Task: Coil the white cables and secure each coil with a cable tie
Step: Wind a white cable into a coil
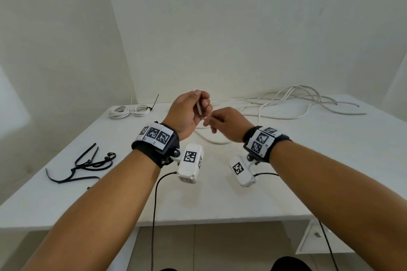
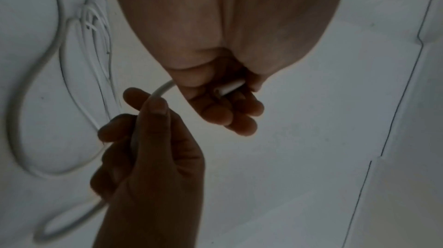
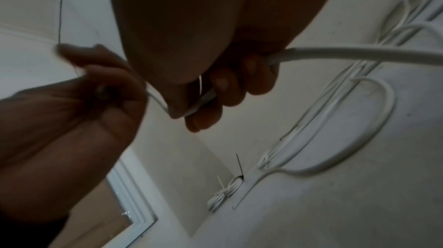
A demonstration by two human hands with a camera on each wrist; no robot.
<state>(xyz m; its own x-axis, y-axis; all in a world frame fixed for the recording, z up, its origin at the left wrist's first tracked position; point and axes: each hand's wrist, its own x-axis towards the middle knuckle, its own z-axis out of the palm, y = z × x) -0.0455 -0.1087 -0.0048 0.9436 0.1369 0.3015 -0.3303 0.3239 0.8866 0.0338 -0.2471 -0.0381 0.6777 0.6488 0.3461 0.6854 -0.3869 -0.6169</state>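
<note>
Above the middle of the table, my left hand [image 1: 201, 103] grips the end of a white cable [image 1: 200, 108], and the tip pokes out above my fingers. In the left wrist view the left hand [image 2: 230, 100] curls round that cable end [image 2: 231, 87]. Just right of it and slightly lower, my right hand [image 1: 211, 124] holds the same cable. The right wrist view shows the right hand [image 3: 215, 100] with its fingers curled round the cable [image 3: 359, 54], which runs off toward the loose white cables [image 1: 297, 99] at the back right. Two tied coils [image 1: 130, 111] lie at the back left.
Several black cable ties [image 1: 88, 163] lie on the left side of the white table [image 1: 242, 193]. Walls close in at the back and left. A slack loop of cable [image 1: 211, 139] rests under my hands. A drawer [image 1: 317, 235] sits below the table's front right.
</note>
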